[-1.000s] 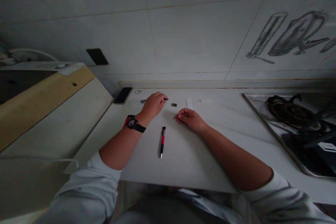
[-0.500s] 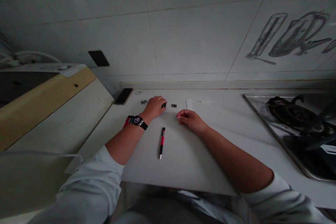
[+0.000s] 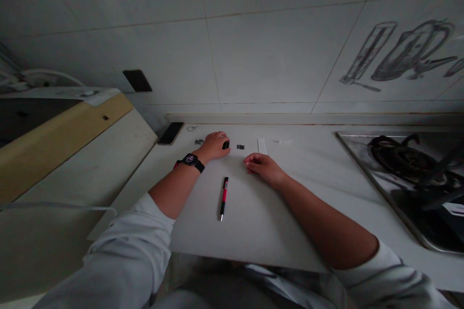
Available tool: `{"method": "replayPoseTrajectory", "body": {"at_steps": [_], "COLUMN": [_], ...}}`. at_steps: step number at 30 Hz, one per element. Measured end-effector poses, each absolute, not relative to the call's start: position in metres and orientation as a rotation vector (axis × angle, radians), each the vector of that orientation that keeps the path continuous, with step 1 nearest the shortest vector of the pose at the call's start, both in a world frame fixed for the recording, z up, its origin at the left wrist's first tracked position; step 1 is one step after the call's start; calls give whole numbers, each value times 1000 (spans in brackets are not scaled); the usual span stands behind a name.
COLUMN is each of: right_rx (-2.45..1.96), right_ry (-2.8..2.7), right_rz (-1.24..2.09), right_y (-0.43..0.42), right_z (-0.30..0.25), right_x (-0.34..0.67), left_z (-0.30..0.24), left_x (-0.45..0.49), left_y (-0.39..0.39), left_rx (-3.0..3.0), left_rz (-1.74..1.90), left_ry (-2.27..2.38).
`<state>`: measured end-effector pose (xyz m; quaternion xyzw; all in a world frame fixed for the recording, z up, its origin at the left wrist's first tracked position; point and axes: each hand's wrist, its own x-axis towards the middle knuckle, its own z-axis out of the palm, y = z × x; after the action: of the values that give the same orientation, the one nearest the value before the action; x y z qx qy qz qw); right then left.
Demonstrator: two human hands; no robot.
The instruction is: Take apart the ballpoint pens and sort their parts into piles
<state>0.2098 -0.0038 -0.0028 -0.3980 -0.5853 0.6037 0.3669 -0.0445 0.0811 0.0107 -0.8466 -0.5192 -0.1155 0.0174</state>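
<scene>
My left hand [image 3: 214,146], with a black watch [image 3: 192,161] on its wrist, rests on the white counter [image 3: 253,212] with its fingers curled round a small black part [image 3: 225,145]. My right hand [image 3: 261,166] lies on the counter to the right, fingers curled in; what it holds, if anything, is hidden. Between the hands' far side sits another small black part [image 3: 240,147]. A red and black pen [image 3: 224,198] lies on the counter nearer to me, between my forearms.
A dark phone [image 3: 170,133] lies at the counter's back left, with tiny dark parts [image 3: 198,141] beside it. White strips [image 3: 261,145] and a small white piece [image 3: 284,141] lie further right. A gas hob [image 3: 409,174] fills the right side. A tiled wall rises behind.
My left hand has come down from a raised pinch to rest on the counter, still round the small black part. My right hand has hardly moved.
</scene>
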Motion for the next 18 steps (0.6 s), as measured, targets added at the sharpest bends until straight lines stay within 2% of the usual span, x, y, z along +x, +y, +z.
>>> {"method": "replayPoseTrajectory", "body": {"at_steps": [11, 18], "right_rx": [-1007, -970], "right_ry": [-1480, -1424], "right_rz": [1567, 1576], "right_y": [-3, -5], "right_z": [-2, -1], "right_x": [210, 211], "left_z": [11, 28], "left_x": [-45, -46], "left_y": [78, 55], "left_rx": [-2621, -2611], "left_rz": [-326, -577], "left_ry": [-1606, -1525]}}
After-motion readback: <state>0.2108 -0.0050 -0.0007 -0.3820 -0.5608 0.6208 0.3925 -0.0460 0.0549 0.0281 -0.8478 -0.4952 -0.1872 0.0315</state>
